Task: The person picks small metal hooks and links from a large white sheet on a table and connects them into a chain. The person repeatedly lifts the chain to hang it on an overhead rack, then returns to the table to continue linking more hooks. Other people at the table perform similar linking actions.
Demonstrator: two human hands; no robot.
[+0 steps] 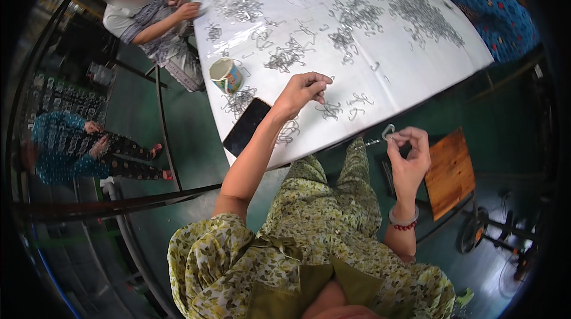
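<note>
My left hand (302,91) reaches over the white table (416,90), fingers pinched on a small bent wire hook taken from the loose hooks (342,109) lying near the table's front edge. My right hand (408,152) is held off the table's edge above my lap, thumb and fingers closed on another metal wire hook (388,131). A red bead bracelet sits on that wrist.
Several piles of wire hooks (416,12) cover the table. A printed mug (226,75) and a black phone (247,126) lie at its left front. A seated person (151,18) works at the far left, another sleeve (496,18) at right. A wooden stool (451,171) stands beside me.
</note>
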